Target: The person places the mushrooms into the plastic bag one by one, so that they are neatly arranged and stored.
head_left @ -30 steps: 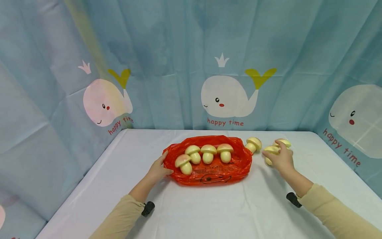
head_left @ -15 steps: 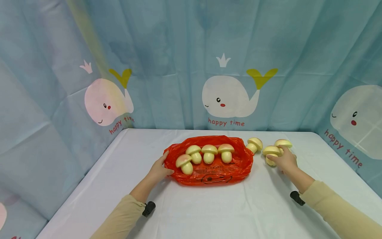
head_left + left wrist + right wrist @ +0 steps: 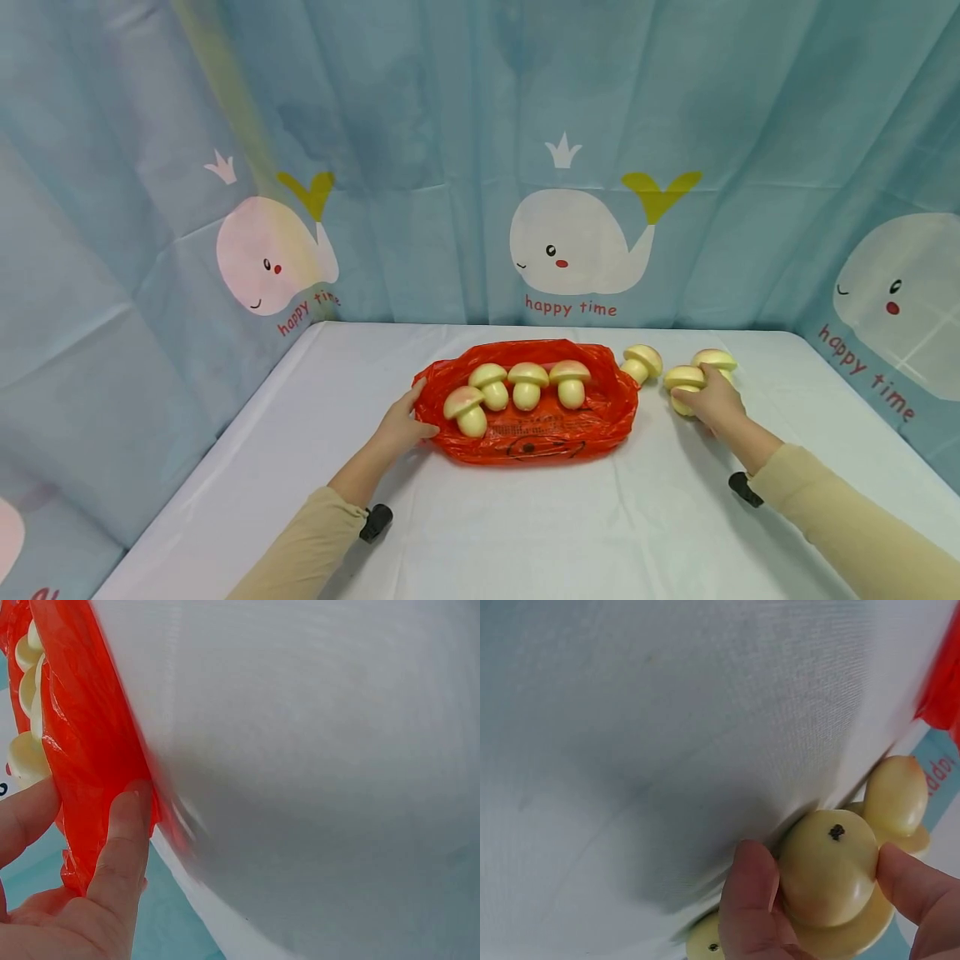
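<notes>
In the head view, the red plastic bag (image 3: 540, 446) lies spread with its mouth up, and several cream toy mushrooms (image 3: 527, 386) rest inside. My left hand (image 3: 401, 427) grips the bag's left end; in the left wrist view, its fingers and thumb lie against the red plastic (image 3: 90, 735). To the right of the bag, my right hand (image 3: 718, 404) pinches a mushroom (image 3: 684, 377) that is on the table. The right wrist view shows this mushroom's rounded stem (image 3: 829, 870) between thumb and finger.
One loose mushroom (image 3: 641, 363) leans by the bag's right edge, and another (image 3: 716, 360) sits just behind my right hand. The white-covered table (image 3: 525, 533) ends at a blue curtain (image 3: 435, 250) with whale prints.
My right hand has come down from above the mushrooms and closed its thumb and fingers around the nearer one. My left hand stays at the bag.
</notes>
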### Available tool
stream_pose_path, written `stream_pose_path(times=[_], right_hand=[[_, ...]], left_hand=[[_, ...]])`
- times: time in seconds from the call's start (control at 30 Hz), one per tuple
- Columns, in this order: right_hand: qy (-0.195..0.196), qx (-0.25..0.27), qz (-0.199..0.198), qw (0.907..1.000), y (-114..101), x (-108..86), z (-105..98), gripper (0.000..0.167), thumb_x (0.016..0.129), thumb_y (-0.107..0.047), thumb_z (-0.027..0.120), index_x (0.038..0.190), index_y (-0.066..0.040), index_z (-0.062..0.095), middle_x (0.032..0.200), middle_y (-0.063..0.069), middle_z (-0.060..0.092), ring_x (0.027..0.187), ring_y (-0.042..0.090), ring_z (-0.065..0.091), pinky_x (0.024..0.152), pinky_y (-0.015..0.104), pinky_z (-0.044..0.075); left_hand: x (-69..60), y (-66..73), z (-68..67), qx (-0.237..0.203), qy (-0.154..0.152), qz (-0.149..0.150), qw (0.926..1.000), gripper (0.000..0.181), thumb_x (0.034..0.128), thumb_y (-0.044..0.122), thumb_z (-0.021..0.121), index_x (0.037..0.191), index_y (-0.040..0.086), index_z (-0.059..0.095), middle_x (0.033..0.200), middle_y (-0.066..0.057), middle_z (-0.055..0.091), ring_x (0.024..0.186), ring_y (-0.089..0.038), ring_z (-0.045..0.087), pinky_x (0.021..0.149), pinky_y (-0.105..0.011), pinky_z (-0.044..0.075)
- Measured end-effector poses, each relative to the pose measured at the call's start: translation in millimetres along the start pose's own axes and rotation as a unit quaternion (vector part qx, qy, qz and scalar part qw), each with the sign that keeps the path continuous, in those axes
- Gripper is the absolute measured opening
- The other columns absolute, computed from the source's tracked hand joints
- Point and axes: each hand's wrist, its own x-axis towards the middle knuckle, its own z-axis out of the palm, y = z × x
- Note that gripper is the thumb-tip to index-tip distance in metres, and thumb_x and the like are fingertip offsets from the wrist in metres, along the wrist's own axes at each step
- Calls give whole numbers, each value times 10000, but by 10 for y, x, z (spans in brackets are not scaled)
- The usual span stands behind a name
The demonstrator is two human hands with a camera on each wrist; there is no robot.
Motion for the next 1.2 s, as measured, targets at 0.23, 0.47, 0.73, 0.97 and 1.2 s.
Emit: stream_pose_path(times=[0.23,0.47,0.73,0.97,1.2], right_hand=[[-15,117,-13,9999,-82,-110,-36,820,937,-227,601,1507,69,91,1433,375,244,962,393,491,575,367,495],[-185,683,-71,9975,-103,-196,-73,827,944,-257,605,1502,80,95,1362,375,300,792,268,573,645,393,513],[-124,1391,-208,9900,-227,-381,-90,816,951,-274,605,1499,82,116,1267,347,378,636,135,614,593,313,546],[-78,1864,-341,9819,-396,-489,-105,830,960,-304,597,1523,35,90,1401,347,295,672,74,635,631,274,566],[-286,2273,-518,9720,-605,-609,-52,865,969,-296,586,1536,19,12,1395,329,327,696,54,637,677,252,563]], left_hand=[[17,-17,6,-26,5,18,10000,834,836,-80,628,1547,72,220,1530,-267,266,1047,-344,508,667,-307,515],[44,-29,16,-58,-27,-101,9999,806,863,-71,605,1552,95,220,1546,-253,244,1151,-365,460,680,-300,521],[45,-21,15,-33,-18,-105,9999,795,868,-83,587,1551,86,214,1542,-264,242,1194,-388,423,693,-311,531],[58,-39,-2,-80,38,-131,9999,801,867,-86,592,1551,90,215,1542,-266,241,1158,-379,456,695,-316,531],[95,-37,-8,-134,38,-168,9998,798,869,-69,604,1551,97,222,1549,-257,234,1276,-394,361,725,-308,530]])
